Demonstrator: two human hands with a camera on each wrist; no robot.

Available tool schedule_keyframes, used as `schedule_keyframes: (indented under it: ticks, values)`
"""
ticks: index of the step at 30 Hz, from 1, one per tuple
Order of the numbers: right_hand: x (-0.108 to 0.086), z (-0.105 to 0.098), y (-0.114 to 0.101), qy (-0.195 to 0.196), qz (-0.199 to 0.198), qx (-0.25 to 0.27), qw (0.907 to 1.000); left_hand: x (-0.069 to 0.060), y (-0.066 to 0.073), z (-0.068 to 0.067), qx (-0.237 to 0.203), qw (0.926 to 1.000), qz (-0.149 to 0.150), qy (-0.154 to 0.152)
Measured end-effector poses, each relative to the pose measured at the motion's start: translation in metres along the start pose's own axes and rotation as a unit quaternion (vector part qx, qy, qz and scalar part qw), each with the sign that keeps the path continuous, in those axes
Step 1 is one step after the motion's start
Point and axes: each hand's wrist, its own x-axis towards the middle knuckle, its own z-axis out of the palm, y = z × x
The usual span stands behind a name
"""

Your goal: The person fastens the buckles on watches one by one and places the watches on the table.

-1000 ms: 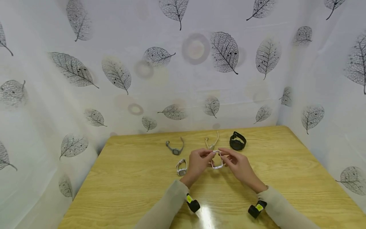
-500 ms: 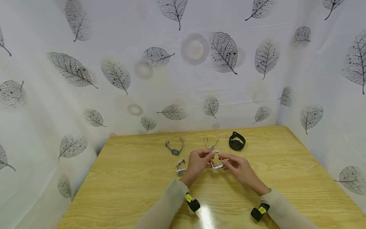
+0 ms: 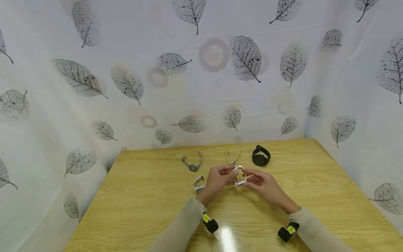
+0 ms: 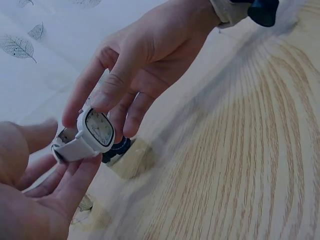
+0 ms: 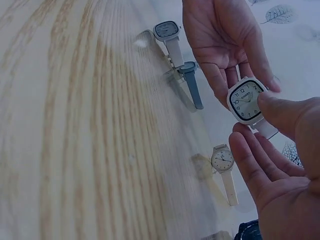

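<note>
Above the table, both hands hold a white wristwatch with a rounded-square dial, its strap forming a loop. My left hand grips the loop from the left, near the strap's top end. From the right, my right hand pinches it by the case. In the right wrist view the watch face shows numerals, and the right thumb lies over the dial's edge. The left wrist view shows the white case between the two hands, with left-hand fingers beneath the strap.
On the wooden table lie a white watch with a grey dial, a grey-blue watch, a pale-strapped round watch and a black watch. A leaf-patterned curtain stands behind the table.
The watch has tilted in the hands, so its case and the strap's top end show at another angle. My right hand has shifted its fingers and moved slightly right. The other watches lie unmoved.
</note>
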Motion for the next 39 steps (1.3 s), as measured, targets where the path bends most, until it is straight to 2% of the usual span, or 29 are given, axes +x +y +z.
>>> schedule_keyframes:
  ticks: [9, 12, 21, 31, 36, 39]
  values:
    - [-0.001, -0.004, -0.001, 0.003, 0.013, 0.006, 0.9999, -0.008, 0.002, -0.007, 0.044, 0.9962, 0.013, -0.074]
    - [-0.001, -0.005, 0.001, 0.000, 0.010, 0.015, 0.9998, -0.010, 0.002, -0.008, 0.062, 0.9944, 0.021, -0.083]
    - [-0.003, -0.005, 0.005, -0.011, -0.006, 0.036, 0.9993, -0.011, -0.002, -0.009, 0.081, 0.9935, 0.030, -0.074]
    - [-0.003, -0.006, 0.002, -0.036, 0.020, 0.023, 0.9989, -0.011, -0.005, -0.010, 0.142, 0.9857, 0.053, -0.074]
    - [0.001, -0.010, 0.000, -0.049, 0.029, 0.014, 0.9983, -0.009, -0.006, -0.008, 0.189, 0.9788, 0.061, -0.053]
    - [0.004, -0.014, -0.001, -0.060, 0.040, -0.001, 0.9974, -0.007, -0.007, -0.007, 0.228, 0.9704, 0.068, -0.043]
